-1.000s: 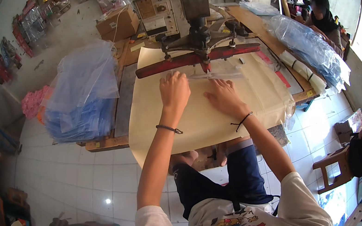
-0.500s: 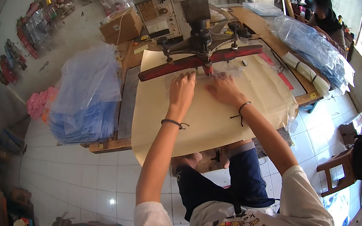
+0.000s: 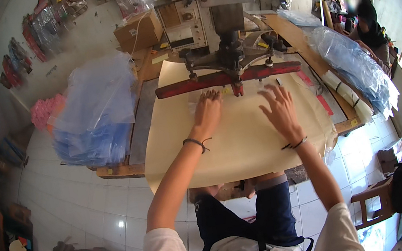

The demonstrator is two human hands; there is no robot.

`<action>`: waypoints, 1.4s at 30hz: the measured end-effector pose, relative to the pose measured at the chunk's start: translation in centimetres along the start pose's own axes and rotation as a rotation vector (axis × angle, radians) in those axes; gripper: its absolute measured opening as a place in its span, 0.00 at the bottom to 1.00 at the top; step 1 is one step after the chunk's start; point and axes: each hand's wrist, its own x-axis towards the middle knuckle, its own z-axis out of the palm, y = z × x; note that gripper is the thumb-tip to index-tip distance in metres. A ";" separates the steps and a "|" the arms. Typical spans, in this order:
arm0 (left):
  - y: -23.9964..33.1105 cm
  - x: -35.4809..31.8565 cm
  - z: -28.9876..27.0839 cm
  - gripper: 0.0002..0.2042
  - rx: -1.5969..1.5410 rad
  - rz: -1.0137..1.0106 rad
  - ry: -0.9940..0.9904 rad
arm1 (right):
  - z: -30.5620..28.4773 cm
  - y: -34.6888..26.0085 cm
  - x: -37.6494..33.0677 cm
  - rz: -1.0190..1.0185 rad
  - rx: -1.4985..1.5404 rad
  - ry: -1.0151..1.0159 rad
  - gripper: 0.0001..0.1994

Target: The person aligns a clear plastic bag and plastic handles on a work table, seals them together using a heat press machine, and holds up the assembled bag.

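A large tan sheet (image 3: pixel 204 148) covers the middle of the work table under a pressing machine. The machine's long dark-red bar (image 3: pixel 190 85) hangs across its far part, on a black bracket (image 3: pixel 232 57). My left hand (image 3: pixel 208 110) rests on the sheet just in front of the bar, fingers laid forward onto a thin clear plastic piece (image 3: pixel 195 98). That piece lies partly beneath the bar, and its outline is hard to make out. Right of the bar's centre, my right hand (image 3: pixel 281 112) is open above the sheet, fingers spread, holding nothing.
A stack of bluish clear plastic bags (image 3: pixel 92 113) overhangs the table's left side. More plastic (image 3: pixel 349 59) lies along the right, beside a rolled white bundle (image 3: pixel 344 91). A control box (image 3: pixel 182 24) and a cardboard box (image 3: pixel 139 31) stand behind. Another person (image 3: pixel 367 22) sits far right.
My right hand has drawn back and to the right from beside the bar's centre, its fingers spreading. My left hand stays near the plastic piece. The whole view has shifted slightly.
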 end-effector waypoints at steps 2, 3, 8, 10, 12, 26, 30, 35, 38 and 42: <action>-0.1 0.3 0.0 0.17 -0.055 -0.036 0.067 | 0.1 1.8 1.2 -0.127 -0.111 -0.005 0.24; -0.2 0.4 0.0 0.17 -0.061 -0.038 0.064 | 0.4 2.4 1.6 -0.126 -0.113 -0.011 0.24; 0.0 0.8 -0.7 0.13 -0.022 -0.005 0.136 | 2.4 4.9 2.2 -0.321 -0.146 0.039 0.14; 0.3 1.2 -1.7 0.11 -0.055 0.016 0.163 | 2.6 5.6 2.4 -0.316 -0.113 0.088 0.13; 0.2 1.0 -2.5 0.09 -0.080 0.028 0.176 | 2.3 5.2 2.5 -0.311 -0.054 0.157 0.11; -2.0 0.1 -1.4 0.17 -0.080 0.049 0.076 | 1.9 8.6 3.7 -0.543 -0.073 0.019 0.10; -1.9 -0.1 -1.0 0.22 -0.015 -0.005 -0.038 | 2.2 9.8 3.8 -0.594 -0.138 -0.042 0.12; -2.5 0.7 -0.3 0.19 -0.074 -0.004 -0.069 | 3.1 10.6 3.6 -0.373 -0.050 -0.122 0.16; -2.6 -0.4 -0.3 0.18 -0.158 0.024 -0.019 | 3.2 10.6 3.2 -0.316 -0.112 -0.174 0.18; -2.6 0.0 -1.4 0.18 -0.113 0.022 -0.035 | 2.7 10.1 2.7 -0.251 -0.113 -0.240 0.20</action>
